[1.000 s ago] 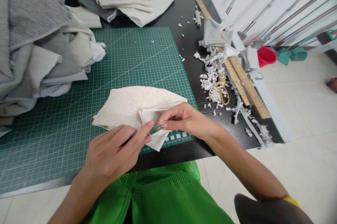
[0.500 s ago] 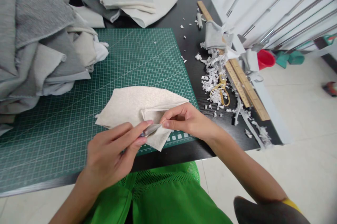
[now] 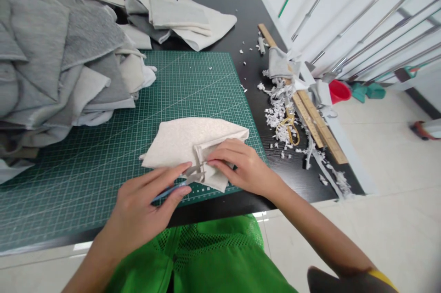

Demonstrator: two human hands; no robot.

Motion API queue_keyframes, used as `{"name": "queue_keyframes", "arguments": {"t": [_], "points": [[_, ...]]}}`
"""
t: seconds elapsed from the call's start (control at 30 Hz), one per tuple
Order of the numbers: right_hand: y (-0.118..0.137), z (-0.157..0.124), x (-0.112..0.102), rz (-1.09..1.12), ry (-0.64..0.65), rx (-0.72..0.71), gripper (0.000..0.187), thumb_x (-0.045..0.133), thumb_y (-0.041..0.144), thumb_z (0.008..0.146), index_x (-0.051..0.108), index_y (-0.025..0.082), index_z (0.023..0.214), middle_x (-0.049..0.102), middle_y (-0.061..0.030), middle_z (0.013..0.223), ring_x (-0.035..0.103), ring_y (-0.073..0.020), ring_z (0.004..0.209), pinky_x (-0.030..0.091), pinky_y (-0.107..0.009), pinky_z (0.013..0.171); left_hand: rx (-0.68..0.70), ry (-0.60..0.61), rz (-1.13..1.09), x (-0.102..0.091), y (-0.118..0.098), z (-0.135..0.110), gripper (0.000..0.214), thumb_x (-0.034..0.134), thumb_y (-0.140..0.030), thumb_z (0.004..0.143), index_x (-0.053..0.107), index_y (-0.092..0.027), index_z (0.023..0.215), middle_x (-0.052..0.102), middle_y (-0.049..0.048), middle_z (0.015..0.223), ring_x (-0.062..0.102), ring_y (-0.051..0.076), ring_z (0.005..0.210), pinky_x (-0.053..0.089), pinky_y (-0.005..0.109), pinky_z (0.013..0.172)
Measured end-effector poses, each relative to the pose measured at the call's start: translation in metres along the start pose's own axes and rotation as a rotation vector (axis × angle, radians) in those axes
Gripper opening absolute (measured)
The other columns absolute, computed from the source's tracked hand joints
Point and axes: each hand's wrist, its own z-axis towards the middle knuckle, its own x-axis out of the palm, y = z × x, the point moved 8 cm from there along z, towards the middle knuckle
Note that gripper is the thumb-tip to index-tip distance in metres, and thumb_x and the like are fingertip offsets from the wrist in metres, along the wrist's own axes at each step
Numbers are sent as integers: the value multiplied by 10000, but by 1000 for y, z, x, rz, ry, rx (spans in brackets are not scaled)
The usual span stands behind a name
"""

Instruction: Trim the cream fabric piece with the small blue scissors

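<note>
A cream fabric piece [image 3: 188, 139] lies near the front edge of the green cutting mat [image 3: 193, 86], its near right part folded over. My right hand [image 3: 241, 162] pinches the folded edge between thumb and fingers. In my left hand [image 3: 151, 196] is a pair of thread snips [image 3: 193, 174] with a blue handle. Their blades are parted and point right, at the fabric edge close to my right fingertips. Whether the blades touch the fabric or a thread there, I cannot tell.
Grey and cream fabric pieces [image 3: 37, 54] are heaped at left. More folded pieces [image 3: 182, 15] lie at the back. To the right are fabric scraps [image 3: 275, 118], gold-handled scissors [image 3: 292, 132] and wooden rulers [image 3: 320, 123]. A red container [image 3: 339, 92] is on the floor.
The snips' blades, close together before, now stand apart. My right hand has shifted its hold on the folded edge, and the near fabric corner has swung right. The camera view has shifted slightly.
</note>
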Motion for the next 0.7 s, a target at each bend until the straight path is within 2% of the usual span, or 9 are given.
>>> {"name": "queue_keyframes", "arguments": {"t": [0.1, 0.2, 0.27, 0.33, 0.43, 0.5, 0.6, 0.7], "points": [[6, -11, 4, -248, -6, -104, 136, 584, 233, 1000, 711, 187, 978, 744, -65, 916, 646, -194, 852, 503, -354, 785, 108, 58, 70, 14, -8, 1, 447, 660, -356, 956, 585, -226, 1377, 772, 39, 1006, 718, 151, 731, 584, 273, 689], [3, -25, 0, -392, -57, -62, 136, 594, 205, 988, 709, 200, 916, 702, -43, 797, 606, -173, 743, 477, -314, 672, 120, 100, 170, 25, -9, 2, 431, 588, -330, 994, 559, -210, 1407, 773, 52, 988, 705, 164, 675, 560, 293, 628], [3, -31, 0, -360, -29, -33, 134, 578, 193, 993, 710, 190, 970, 701, -52, 825, 611, -172, 755, 494, -300, 666, 102, 128, 262, 30, -9, 3, 416, 561, -284, 998, 559, -240, 1412, 772, 32, 948, 693, 170, 634, 520, 296, 557], [5, -31, 2, -275, 21, -19, 156, 578, 208, 992, 705, 174, 1075, 714, -79, 945, 629, -189, 853, 535, -319, 754, 92, 148, 343, 33, -10, 3, 421, 569, -260, 983, 571, -258, 1404, 766, 14, 893, 686, 176, 607, 473, 297, 498], [3, -27, 2, -220, 61, 44, 256, 656, 322, 953, 710, 187, 1164, 698, -100, 1059, 625, -231, 976, 544, -408, 896, 83, 147, 409, 32, -13, 3, 423, 594, -254, 960, 597, -253, 1383, 763, 13, 846, 679, 176, 587, 436, 295, 473], [-7, -25, -6, -241, -17, 123, 231, 679, 352, 938, 744, 198, 1097, 701, -92, 1026, 638, -233, 972, 549, -415, 902, 71, 139, 424, 32, -14, 3, 419, 603, -259, 952, 611, -254, 1371, 769, 17, 841, 681, 179, 585, 428, 295, 468], [-27, -32, -26, -281, -192, 266, 168, 603, 240, 980, 761, 187, 975, 735, -84, 961, 689, -201, 907, 576, -347, 853, 56, 128, 407, 31, -12, 4, 426, 618, -264, 937, 620, -264, 1363, 781, 17, 869, 685, 191, 579, 424, 307, 452], [-39, -49, -47, -420, -292, 362, 216, 542, 159, 984, 757, 183, 987, 770, -87, 951, 733, -201, 867, 598, -329, 824, 56, 115, 374, 30, -11, 4, 439, 637, -249, 920, 625, -274, 1358, 790, 13, 911, 687, 198, 572, 426, 317, 440]]}}
